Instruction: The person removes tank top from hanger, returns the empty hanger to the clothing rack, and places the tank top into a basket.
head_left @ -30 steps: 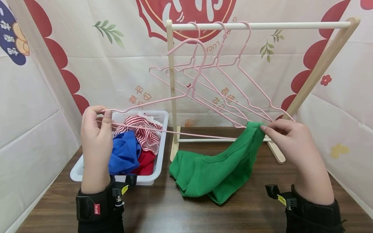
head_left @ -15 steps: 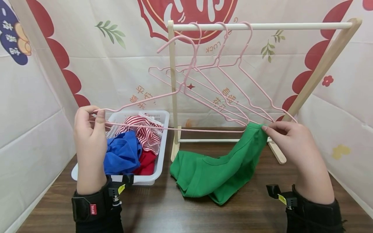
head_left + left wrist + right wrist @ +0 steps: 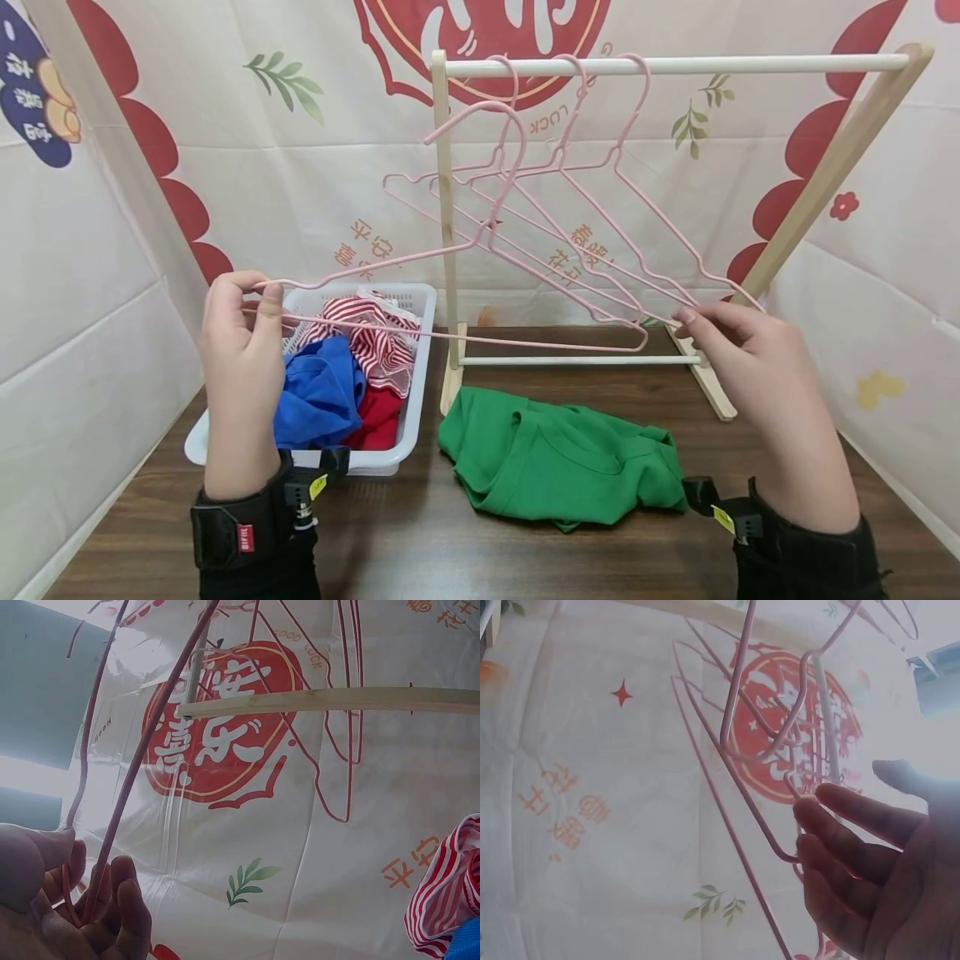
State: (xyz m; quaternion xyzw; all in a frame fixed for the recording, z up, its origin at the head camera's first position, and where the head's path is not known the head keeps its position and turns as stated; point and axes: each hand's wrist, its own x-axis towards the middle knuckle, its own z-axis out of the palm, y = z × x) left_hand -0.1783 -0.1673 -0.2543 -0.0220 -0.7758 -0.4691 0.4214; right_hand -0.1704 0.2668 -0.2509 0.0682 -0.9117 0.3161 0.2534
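My left hand (image 3: 243, 358) pinches one corner of a pink clothes hanger (image 3: 405, 262), its hook upward and its other end reaching toward the right. In the left wrist view the hanger's rods (image 3: 135, 766) run between thumb and curled fingers. A green shirt (image 3: 555, 458) lies crumpled on the table below the hanger. My right hand (image 3: 750, 358) is raised just beyond the hanger's right end. The right wrist view shows that hand's fingers (image 3: 847, 877) loosely bent, the thumb apart from them and nothing held.
A wooden rack with a white rail (image 3: 750, 65) stands behind, three pink hangers (image 3: 630, 108) on it. At left, a white plastic basket (image 3: 422, 367) holds blue (image 3: 318, 392), red (image 3: 378, 421) and red-striped (image 3: 371, 342) cloth. Patterned fabric walls (image 3: 300, 208) enclose the table.
My right hand has let go of the green shirt, which has slipped off the hanger's end and dropped onto the table. My left hand and the hanger have shifted left, then slightly back right.
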